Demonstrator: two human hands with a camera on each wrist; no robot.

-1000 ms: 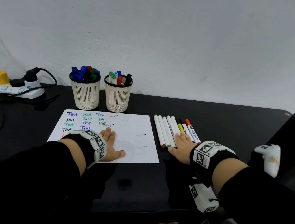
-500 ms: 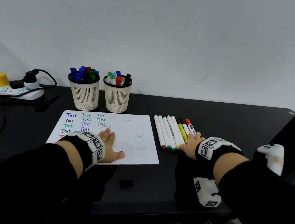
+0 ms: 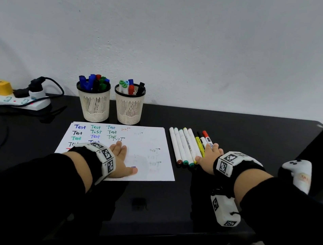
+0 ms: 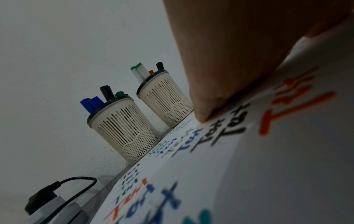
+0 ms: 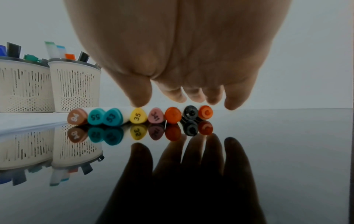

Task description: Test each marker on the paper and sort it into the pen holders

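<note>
Eight capped markers [image 5: 138, 116], side by side

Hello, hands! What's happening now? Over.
Left hand flat on paper. Right hand open over markers, none picked. Nothing blocking the holders.

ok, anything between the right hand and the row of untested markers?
Nothing visible. The right hand hangs open just above the marker row, thumb over the yellow cap, fingers over the orange and black caps; only air shows between. The left hand lies flat on the paper, off to the side.
</note>
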